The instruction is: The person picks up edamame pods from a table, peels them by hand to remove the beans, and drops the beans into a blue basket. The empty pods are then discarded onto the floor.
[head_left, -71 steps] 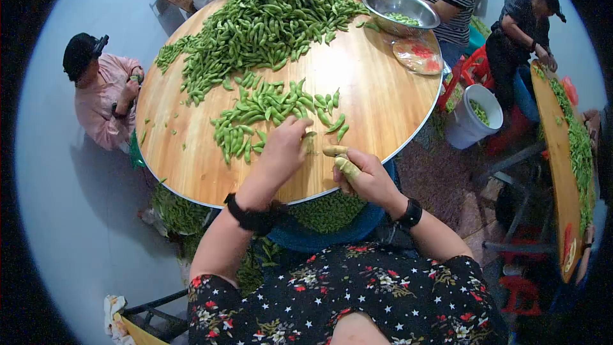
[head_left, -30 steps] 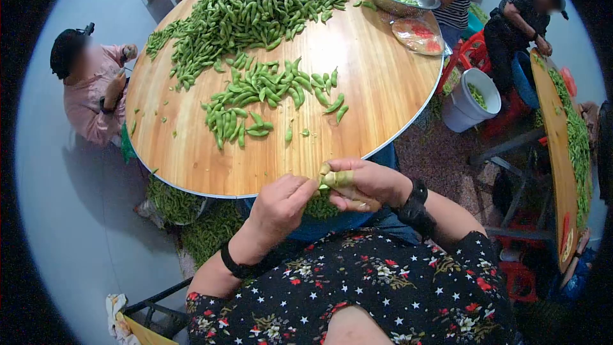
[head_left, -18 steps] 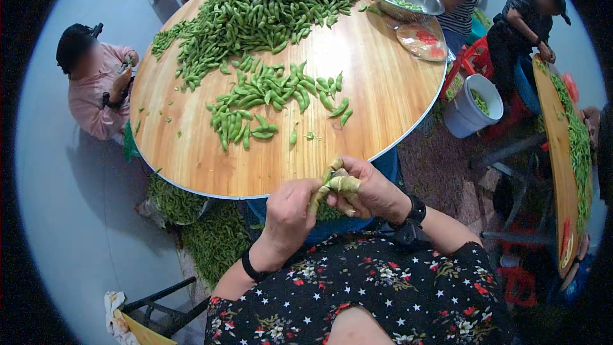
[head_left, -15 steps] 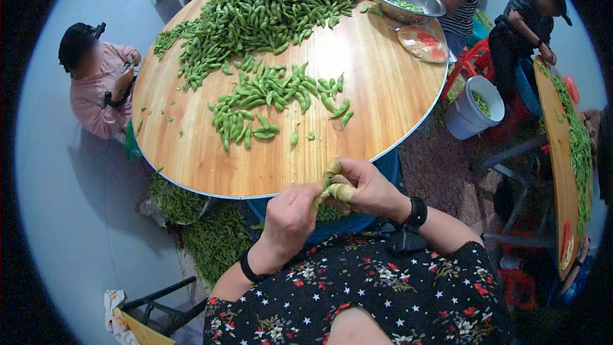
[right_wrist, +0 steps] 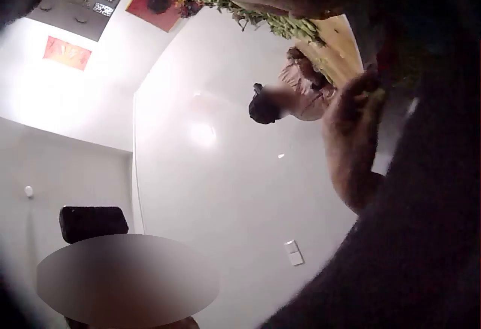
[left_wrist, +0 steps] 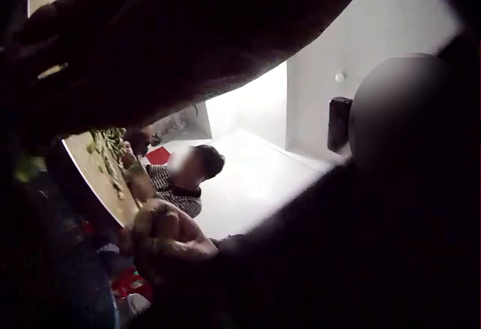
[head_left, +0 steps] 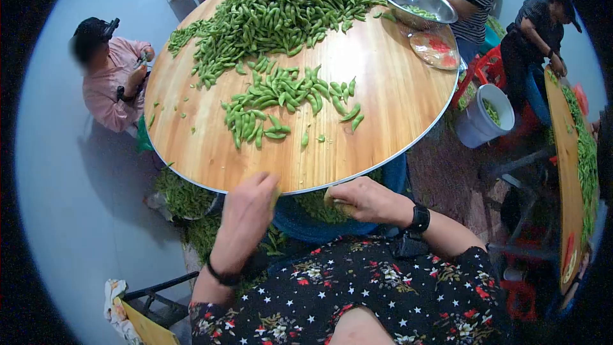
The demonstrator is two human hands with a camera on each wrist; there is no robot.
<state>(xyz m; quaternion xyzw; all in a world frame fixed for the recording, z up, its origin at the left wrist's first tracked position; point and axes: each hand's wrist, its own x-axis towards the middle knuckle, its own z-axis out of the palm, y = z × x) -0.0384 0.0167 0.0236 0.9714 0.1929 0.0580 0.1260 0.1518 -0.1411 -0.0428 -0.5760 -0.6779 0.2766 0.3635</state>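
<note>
At the near rim of the round wooden table point(head_left: 408, 108), my left hand point(head_left: 246, 211) has its knuckles up and fingers bent, with a yellowish edge showing at the thumb side. My right hand point(head_left: 370, 201) is a little apart to the right, fingers curled inward, pale yellow wrapping on the fingertips. What either hand holds between its fingers I cannot tell. Below them stands a blue tub point(head_left: 306, 227) with green contents. Ahead on the table lies a small group of green soybean pods point(head_left: 274, 92), with a single pod point(head_left: 304, 138) nearer me. The left wrist view is mostly dark.
A large heap of pods point(head_left: 281, 13) covers the far side. A steel bowl point(head_left: 418, 3) and a plastic-wrapped round packet point(head_left: 437, 50) sit at the right rim. A white bucket point(head_left: 485, 115) stands on the floor. A person in pink point(head_left: 115, 83) sits at the left.
Earlier the hands parted from the table, met at the near rim and worked a green pod between them. Now they have separated, the left hand moving to the left.
</note>
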